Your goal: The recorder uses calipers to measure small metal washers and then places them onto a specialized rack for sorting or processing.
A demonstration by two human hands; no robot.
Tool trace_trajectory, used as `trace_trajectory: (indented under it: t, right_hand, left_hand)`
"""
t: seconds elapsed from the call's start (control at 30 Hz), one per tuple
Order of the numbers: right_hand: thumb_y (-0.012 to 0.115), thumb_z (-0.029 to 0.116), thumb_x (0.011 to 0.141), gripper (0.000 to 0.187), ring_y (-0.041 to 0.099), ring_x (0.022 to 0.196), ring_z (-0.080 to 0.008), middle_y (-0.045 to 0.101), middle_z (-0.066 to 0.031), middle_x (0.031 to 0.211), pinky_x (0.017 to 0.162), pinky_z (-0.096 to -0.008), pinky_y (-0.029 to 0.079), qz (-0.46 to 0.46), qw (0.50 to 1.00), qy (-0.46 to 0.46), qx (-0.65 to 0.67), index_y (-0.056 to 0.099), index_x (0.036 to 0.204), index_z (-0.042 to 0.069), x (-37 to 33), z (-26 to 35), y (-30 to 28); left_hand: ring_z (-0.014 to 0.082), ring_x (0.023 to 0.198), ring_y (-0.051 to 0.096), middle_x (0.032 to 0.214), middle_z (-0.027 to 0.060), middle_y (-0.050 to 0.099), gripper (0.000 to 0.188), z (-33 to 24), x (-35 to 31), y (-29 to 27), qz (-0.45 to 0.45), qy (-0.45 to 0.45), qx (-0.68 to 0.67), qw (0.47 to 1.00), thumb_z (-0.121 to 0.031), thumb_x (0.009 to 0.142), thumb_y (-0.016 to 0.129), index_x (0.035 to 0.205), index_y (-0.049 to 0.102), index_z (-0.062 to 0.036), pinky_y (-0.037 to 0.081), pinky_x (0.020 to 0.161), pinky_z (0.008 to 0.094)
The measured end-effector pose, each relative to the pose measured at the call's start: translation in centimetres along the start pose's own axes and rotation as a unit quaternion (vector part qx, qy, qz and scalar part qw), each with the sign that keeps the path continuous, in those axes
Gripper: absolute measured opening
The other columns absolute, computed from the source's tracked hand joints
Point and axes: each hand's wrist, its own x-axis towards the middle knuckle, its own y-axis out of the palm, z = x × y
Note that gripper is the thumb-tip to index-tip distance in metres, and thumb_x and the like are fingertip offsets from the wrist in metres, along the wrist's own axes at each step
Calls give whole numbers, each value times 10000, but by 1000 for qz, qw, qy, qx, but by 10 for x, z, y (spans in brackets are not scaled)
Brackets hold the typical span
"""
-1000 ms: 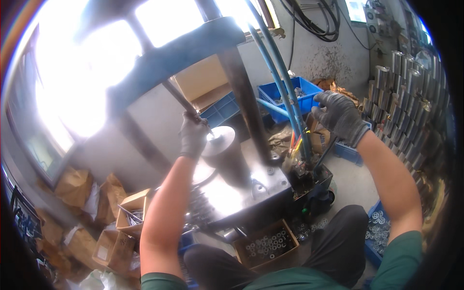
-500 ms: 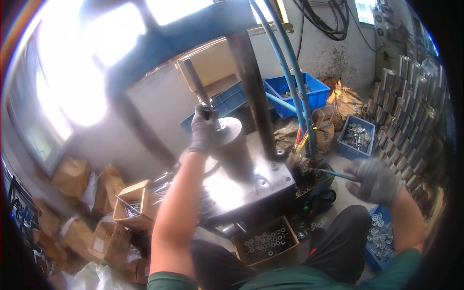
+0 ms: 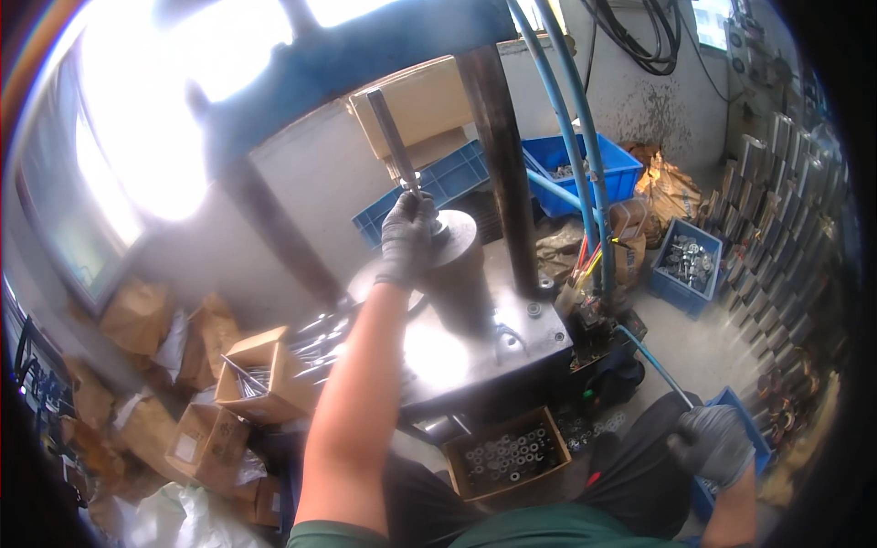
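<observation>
My left hand (image 3: 407, 236), in a grey glove, is closed around a slim metal piece directly below an upright steel rod (image 3: 393, 137). The piece's shape is mostly hidden by the fingers. Beneath and beside the hand stands a thick metal cylinder (image 3: 457, 274) with a flat round top, on the steel press table (image 3: 530, 352). My right hand (image 3: 717, 447), also gloved in grey, is closed at the near end of a thin blue lever (image 3: 656, 363), which slopes down toward me from the press's right side.
A cardboard box of metal rods (image 3: 248, 352) stands left of the table. Below it sits a tray of washers (image 3: 507, 457). Blue bins (image 3: 687, 269) hold metal parts at right, beside stacked metal tubes (image 3: 776, 237). A dark post (image 3: 501, 164) and blue pipes (image 3: 585, 173) rise behind.
My right hand has moved down and toward me, and the blue lever's near end has swung down. My left hand stays by the rod's lower end. The whole view has shifted slightly.
</observation>
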Motion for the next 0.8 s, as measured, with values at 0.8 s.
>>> trace_trajectory:
  t: [0.8]
  right_hand:
    - [810, 319, 812, 312, 683, 703, -409, 660, -198, 751, 659, -516, 536, -16, 1000, -14, 3, 649, 751, 58, 7, -2, -16]
  left_hand:
    - [96, 788, 583, 872, -3, 635, 177, 4, 4, -2, -6, 0, -12, 1000, -202, 1119, 638, 1094, 669, -29, 516, 736, 289]
